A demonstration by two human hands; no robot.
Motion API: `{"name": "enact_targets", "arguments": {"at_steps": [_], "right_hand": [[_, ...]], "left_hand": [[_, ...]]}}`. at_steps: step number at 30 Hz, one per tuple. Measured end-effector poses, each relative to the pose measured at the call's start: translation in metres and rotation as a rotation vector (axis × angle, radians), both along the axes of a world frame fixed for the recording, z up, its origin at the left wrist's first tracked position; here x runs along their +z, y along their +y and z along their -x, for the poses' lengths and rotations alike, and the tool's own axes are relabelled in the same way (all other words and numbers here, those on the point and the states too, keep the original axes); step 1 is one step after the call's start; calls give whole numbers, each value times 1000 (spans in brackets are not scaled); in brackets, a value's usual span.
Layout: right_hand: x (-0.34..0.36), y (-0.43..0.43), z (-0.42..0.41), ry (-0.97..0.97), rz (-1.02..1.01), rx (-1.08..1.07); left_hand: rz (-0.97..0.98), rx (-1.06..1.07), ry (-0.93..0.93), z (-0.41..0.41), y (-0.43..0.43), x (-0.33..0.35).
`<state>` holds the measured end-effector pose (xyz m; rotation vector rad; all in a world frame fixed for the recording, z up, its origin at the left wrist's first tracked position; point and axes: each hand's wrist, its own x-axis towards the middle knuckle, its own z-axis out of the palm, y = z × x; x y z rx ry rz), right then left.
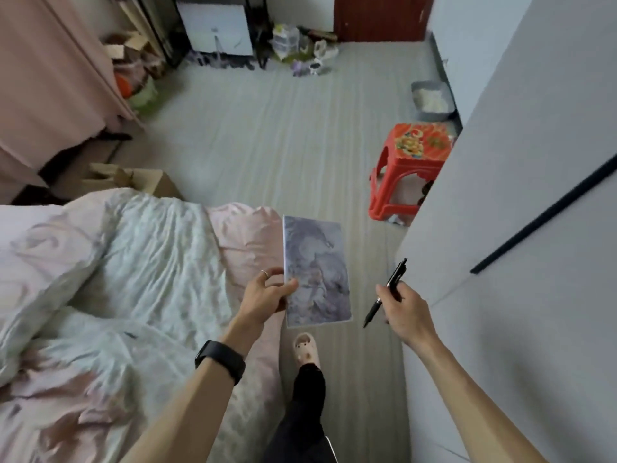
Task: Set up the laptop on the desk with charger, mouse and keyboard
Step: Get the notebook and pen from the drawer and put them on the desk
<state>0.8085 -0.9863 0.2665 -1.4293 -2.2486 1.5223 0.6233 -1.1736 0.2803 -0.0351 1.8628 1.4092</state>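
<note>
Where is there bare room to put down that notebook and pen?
Free: the broad floor between the bed, the red stool and the far clutter; also the stool's top. Crowded: the far end and the corner by the pink curtain.

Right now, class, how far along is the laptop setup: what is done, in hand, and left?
Done: nothing shown; no laptop, charger, mouse, keyboard or desk is in view. In hand: the left hand holds a marbled notebook, the right hand grips a black pen, beside a bed. Left: apparently the whole setup.
</note>
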Motion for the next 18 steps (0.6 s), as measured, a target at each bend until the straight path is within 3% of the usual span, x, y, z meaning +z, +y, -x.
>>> {"name": "enact_targets", "arguments": {"at_steps": [10, 18], "right_hand": [[-15, 140, 230, -80, -28, 149], [8, 274, 393, -17, -67, 159]], "left_hand": [[-25, 68, -49, 214, 107, -13], [-85, 96, -51, 383, 231, 8]]}}
